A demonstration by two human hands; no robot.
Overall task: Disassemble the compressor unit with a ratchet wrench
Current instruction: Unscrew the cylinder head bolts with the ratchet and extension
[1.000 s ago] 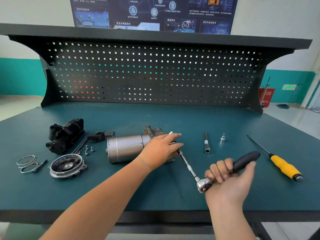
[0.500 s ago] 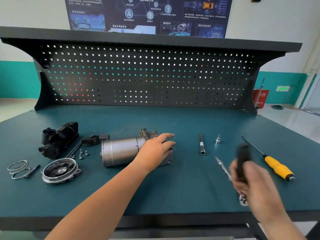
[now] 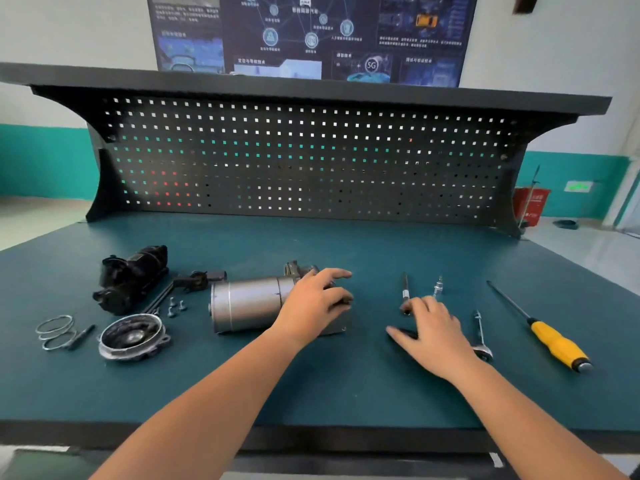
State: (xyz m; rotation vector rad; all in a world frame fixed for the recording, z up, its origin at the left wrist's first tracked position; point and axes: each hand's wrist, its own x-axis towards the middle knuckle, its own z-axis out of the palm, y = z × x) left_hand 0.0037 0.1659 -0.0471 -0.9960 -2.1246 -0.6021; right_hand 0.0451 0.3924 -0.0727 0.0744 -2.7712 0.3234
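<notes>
Two bare hands reach in over the front edge of a green-topped workbench (image 3: 311, 393). The right hand (image 3: 434, 336) lies palm down right of centre. Its fingers are spread and loosely straight, covering the dark handle of the ratchet wrench (image 3: 482, 352) without wrapping it. The wrench's silver head shows just beside the hand's right side, with a thin shaft pointing toward the back edge. A yellow-handled screwdriver (image 3: 554, 344) lies apart from it, nearer the right edge.

The left hand (image 3: 313, 303) holds the compressor (image 3: 247, 303), a grey metal cylinder lying on its side near the middle of the bench. The index finger is stretched out and the other fingers are bent down over the cylinder's right end.

Toward the left edge sit a round metal cover (image 3: 131, 337), some wire rings (image 3: 55, 332) and a short black pin (image 3: 81, 336).

Farther back, a slim extension bar (image 3: 405, 289) lies just beyond the right hand's fingertips, and whether they touch is unclear. A small socket (image 3: 439, 287) stands near it. Loose screws (image 3: 175, 306), a black connector (image 3: 201, 280) and a bulky black part (image 3: 131, 278) lie left of the compressor.

A dark pegboard (image 3: 304, 161) rises along the back edge, with a display screen (image 3: 304, 32) on the wall above it.
</notes>
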